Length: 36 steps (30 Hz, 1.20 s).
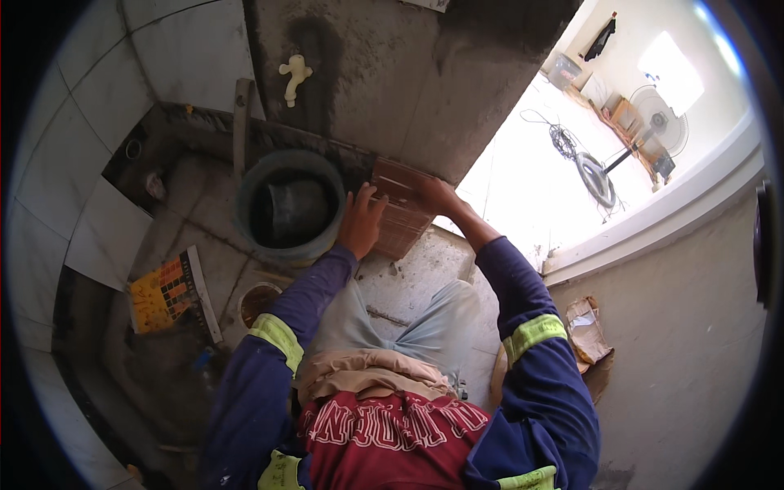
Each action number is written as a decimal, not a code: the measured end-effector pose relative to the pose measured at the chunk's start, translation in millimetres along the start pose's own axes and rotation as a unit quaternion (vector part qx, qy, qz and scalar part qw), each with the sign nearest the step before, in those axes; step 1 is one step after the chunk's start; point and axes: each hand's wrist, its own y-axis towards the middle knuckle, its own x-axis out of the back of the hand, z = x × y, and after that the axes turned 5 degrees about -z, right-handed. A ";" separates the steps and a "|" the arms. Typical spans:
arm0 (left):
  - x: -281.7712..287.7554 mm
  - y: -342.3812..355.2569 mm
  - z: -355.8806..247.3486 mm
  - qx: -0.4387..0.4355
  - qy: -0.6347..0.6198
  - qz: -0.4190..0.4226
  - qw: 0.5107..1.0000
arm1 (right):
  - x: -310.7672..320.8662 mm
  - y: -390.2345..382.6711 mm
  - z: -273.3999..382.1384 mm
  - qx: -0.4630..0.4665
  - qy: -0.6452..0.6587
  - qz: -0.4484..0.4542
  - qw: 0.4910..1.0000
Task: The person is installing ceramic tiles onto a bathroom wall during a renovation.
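Note:
A reddish-brown tile (402, 226) with lighter lines across it is between my hands, at the foot of the bare grey wall. My left hand (361, 222) grips its left edge, fingers bent, close to the bucket's rim. At the tile's upper right, my right hand (437, 198) has its fingers over the edge; part of them is in shadow. Just left of my left hand stands a round grey-green bucket (246, 214) with a dark container (296, 210) inside it.
A pale tap (294, 79) juts from the wall (384, 73). On the floor at left lies a yellow-and-black package (162, 296) beside a pale strip (202, 294). A wooden batten (242, 122) leans behind the bucket. Torn brown paper (590, 335) lies right; a fan (657, 122) stands beyond the doorway.

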 end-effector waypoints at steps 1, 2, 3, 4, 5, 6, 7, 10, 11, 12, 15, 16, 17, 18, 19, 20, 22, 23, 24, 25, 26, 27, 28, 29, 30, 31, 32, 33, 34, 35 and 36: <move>-0.6 -2.5 7.0 0.007 0.004 -0.004 1.000 | 14.2 -4.7 9.3 0.008 -0.001 0.003 1.000; -2.4 -2.9 14.0 -0.004 0.014 -0.037 0.999 | 31.4 -11.0 15.4 0.006 -0.006 0.036 0.999; -5.4 1.2 16.3 -0.021 0.018 -0.070 0.997 | 49.2 -20.0 15.2 -0.006 -0.015 0.066 0.998; -7.0 6.0 17.9 -0.022 0.012 -0.070 0.997 | 57.1 -27.5 7.8 0.022 -0.051 0.057 0.997; -8.4 11.7 21.0 -0.011 -0.017 -0.055 0.998 | 70.7 -37.6 -4.8 -0.033 -0.036 0.066 0.997; -9.6 18.5 24.4 0.002 -0.043 -0.040 0.998 | 91.3 -49.0 -8.3 -0.027 -0.032 0.052 0.998; -9.8 28.2 23.3 0.000 -0.051 -0.039 0.998 | 112.4 -63.9 -13.9 -0.025 -0.028 0.037 0.999; -15.3 56.5 29.8 0.034 -0.053 0.068 0.996 | 173.0 -105.2 -32.5 0.004 -0.010 -0.018 1.000; -26.2 62.3 42.6 0.035 -0.079 0.062 0.994 | 192.0 -114.8 -33.1 -0.002 -0.008 -0.029 1.000; -35.8 66.5 51.0 0.035 -0.109 0.058 0.992 | 211.8 -126.9 -33.7 -0.009 -0.010 -0.029 0.999; -49.9 78.7 59.9 0.076 -0.101 0.079 0.989 | 256.0 -162.4 -35.1 -0.048 -0.011 -0.054 0.997; -52.6 81.2 70.4 0.037 -0.098 0.045 0.993 | 269.1 -168.4 -31.6 -0.072 -0.022 -0.044 0.996; -55.1 80.9 79.5 0.002 -0.094 0.011 0.995 | 278.2 -172.7 -29.8 -0.094 -0.031 -0.032 0.995; -56.4 85.5 78.3 -0.008 -0.104 0.014 0.994 | 284.8 -178.6 -31.2 -0.089 -0.035 -0.038 0.995; -54.8 86.1 75.8 0.000 -0.106 0.007 0.994 | 288.2 -186.2 -35.0 -0.100 -0.039 -0.039 0.993; -55.8 88.0 70.9 0.009 -0.107 -0.001 0.994 | 291.1 -192.4 -38.2 -0.085 -0.023 -0.056 0.995; -54.6 87.2 62.6 0.011 -0.109 -0.026 0.994 | 294.3 -195.0 -34.1 -0.061 -0.002 -0.069 0.996; -54.5 86.1 57.8 0.012 -0.109 -0.053 0.993 | 300.4 -200.3 -28.3 -0.086 -0.032 -0.057 0.994; -53.5 84.1 57.5 0.017 -0.105 -0.052 0.993 | 303.8 -202.9 -22.9 -0.107 -0.059 -0.046 0.991; -53.2 82.4 55.9 0.037 -0.114 -0.049 0.992 | 306.3 -206.3 -19.4 -0.104 -0.056 -0.041 0.992; -52.8 80.2 54.1 0.057 -0.123 -0.045 0.990 | 308.5 -209.9 -16.5 -0.113 -0.026 -0.054 0.992; -50.4 78.4 49.4 0.061 -0.121 -0.040 0.990 | 307.6 -214.3 -12.2 -0.125 0.005 -0.068 0.990; -45.6 82.2 43.1 0.042 -0.077 -0.042 0.995 | 311.4 -216.5 -2.7 -0.144 -0.013 -0.064 0.987; -41.8 84.3 39.7 0.022 -0.032 -0.043 0.998 | 310.2 -220.0 4.6 -0.147 -0.010 -0.061 0.987; -38.7 83.7 45.8 0.024 -0.029 -0.039 0.999 | 307.6 -222.3 13.3 -0.142 -0.010 -0.076 0.987; -38.6 81.2 52.1 0.015 -0.044 -0.058 0.997 | 302.8 -225.4 22.0 -0.134 -0.010 -0.091 0.987; -38.8 75.1 57.1 0.005 -0.058 -0.076 0.995 | 293.4 -230.2 39.8 -0.135 -0.023 -0.107 0.985; -43.5 68.5 39.2 0.002 -0.066 -0.068 0.995 | 279.9 -245.6 44.4 -0.112 -0.060 -0.125 0.984; -41.7 55.2 7.9 0.055 -0.093 -0.110 0.988 | 270.5 -254.4 69.3 -0.154 -0.167 -0.101 0.969; -36.2 42.3 -26.7 0.104 -0.120 -0.152 0.976 | 256.6 -266.0 82.4 -0.174 -0.169 -0.092 0.966; -29.2 15.8 -63.9 0.234 -0.453 -0.015 0.860 | 243.6 -277.3 96.0 -0.143 -0.162 -0.117 0.969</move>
